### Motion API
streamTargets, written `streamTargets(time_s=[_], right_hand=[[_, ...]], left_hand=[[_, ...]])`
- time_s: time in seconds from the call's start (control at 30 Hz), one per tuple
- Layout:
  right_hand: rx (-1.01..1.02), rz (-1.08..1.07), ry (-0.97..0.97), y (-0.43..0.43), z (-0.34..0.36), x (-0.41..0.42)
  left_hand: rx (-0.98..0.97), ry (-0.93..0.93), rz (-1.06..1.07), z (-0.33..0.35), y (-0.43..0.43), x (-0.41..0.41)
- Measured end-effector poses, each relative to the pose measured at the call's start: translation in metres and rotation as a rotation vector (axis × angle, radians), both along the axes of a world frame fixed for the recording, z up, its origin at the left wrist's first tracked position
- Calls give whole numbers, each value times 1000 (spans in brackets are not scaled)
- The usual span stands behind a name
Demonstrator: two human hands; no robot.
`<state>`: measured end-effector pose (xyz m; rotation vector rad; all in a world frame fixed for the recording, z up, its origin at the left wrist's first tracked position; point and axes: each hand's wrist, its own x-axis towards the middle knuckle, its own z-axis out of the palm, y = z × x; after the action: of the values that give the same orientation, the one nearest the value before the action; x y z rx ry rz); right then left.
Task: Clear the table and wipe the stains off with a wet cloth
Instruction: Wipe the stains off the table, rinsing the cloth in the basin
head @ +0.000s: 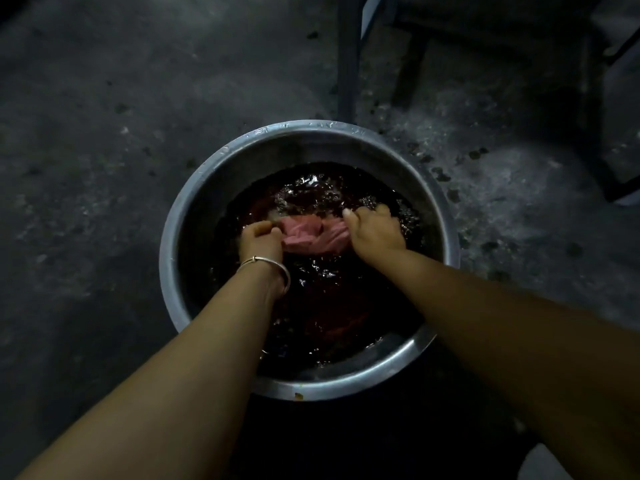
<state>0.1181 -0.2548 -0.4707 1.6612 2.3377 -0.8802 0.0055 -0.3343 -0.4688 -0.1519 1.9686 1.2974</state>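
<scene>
Fingers (pixel 259 229) of left hand (pixel 259 241) and right hand (pixel 373 231) gripping one pink cloth (pixel 306 236); one water-filled basin (pixel 194 202), one bangle (pixel 281 269)

The cloth (pixel 313 237) lies in the basin (pixel 214 174), between left hand (pixel 259 240) and right hand (pixel 372 232).

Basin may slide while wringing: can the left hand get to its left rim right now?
Probably yes, once it lets go: the left hand grips the pink cloth together with the right hand. Only open water lies between it and the basin rim.
</scene>
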Motion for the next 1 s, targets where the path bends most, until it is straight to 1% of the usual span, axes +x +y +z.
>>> streamTargets(time_s=[0.03,0.07,0.1,0.17,0.23,0.27,0.3,0.33,0.37,0.4,0.43,0.47,0.53,0.6,0.67,0.7,0.73,0.8,0.83,0.93,1.0], right_hand=[[-72,29,-5,-4,-2,0],[-150,22,52,-10,-3,-2],[-220,-18,155,-16,-4,-6],[-336,-116,399,-25,2,-17],[-354,-86,557,-27,13,-23],[-331,-12,590,-26,19,-25],[-286,85,588,-23,26,-25],[-254,170,577,-22,33,-25],[-236,203,576,-20,36,-25],[-231,175,592,-17,36,-25],[-249,68,642,-13,35,-24],[-279,-89,719,-8,32,-23],[-362,-384,871,-1,27,-20],[-506,-527,961,2,26,-19],[-726,-533,1031,0,27,-19],[-828,-504,1048,-1,30,-19],[-887,-460,1045,-1,31,-19],[-903,-359,1020,-2,32,-18],[-886,-330,1027,-3,33,-18],[-831,-354,1122,-3,37,-20],[-837,-408,1185,-2,41,-22]], left_hand=[[-23,42,1,-2,-2,-1],[-56,18,-23,-1,-5,1],[-76,-96,-57,5,-8,7],[-36,-422,-97,14,-10,16],[92,-641,-28,14,-8,14],[166,-708,21,17,-7,11],[217,-717,29,15,-6,7],[228,-669,-4,14,-5,3],[228,-600,-40,13,-3,2],[232,-534,-71,13,-1,3],[253,-501,-78,14,1,5],[282,-494,-86,16,3,8],[354,-493,-169,22,4,14],[405,-503,-325,26,5,19],[370,-500,-467,29,6,19],[333,-494,-551,32,5,19],[297,-486,-643,33,4,19],[259,-480,-763,33,2,17],[254,-484,-773,33,0,16],[285,-498,-790,33,-1,11],[250,-465,-841,32,-1,8]])
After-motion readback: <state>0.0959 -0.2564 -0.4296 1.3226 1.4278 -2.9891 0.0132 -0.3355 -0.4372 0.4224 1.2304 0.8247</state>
